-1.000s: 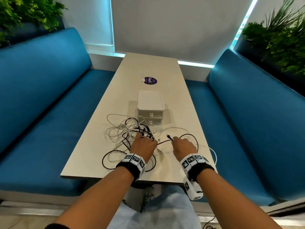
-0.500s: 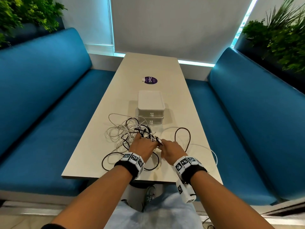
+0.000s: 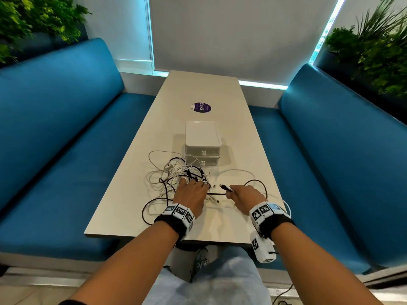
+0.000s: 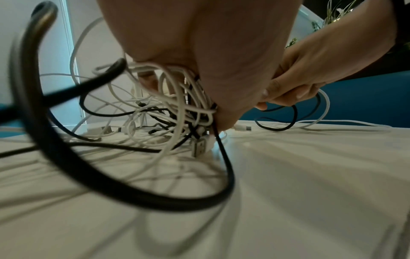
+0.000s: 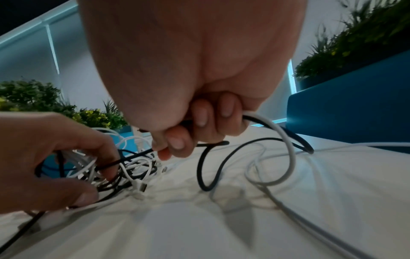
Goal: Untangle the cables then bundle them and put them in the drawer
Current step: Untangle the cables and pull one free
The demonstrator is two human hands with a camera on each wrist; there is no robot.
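Tangle (image 3: 176, 175): black and white cables in a heap on the table (image 3: 132, 208), just in front of the drawers (image 3: 202, 148).
Left hand (image 3: 192, 195): fingers curled into the tangle, gripping it.
Right hand (image 3: 246, 198): fingers closed around a black cable (image 5: 213, 163), its plug pointing to the left hand.

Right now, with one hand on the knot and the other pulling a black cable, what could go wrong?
1. The right hand grips the black cable while the left hand holds the tangle of cables; a harder pull may tighten the knot.
2. A white cable also runs through the right hand, so it may be dragged along.
3. Loops near the table edge could slide off.
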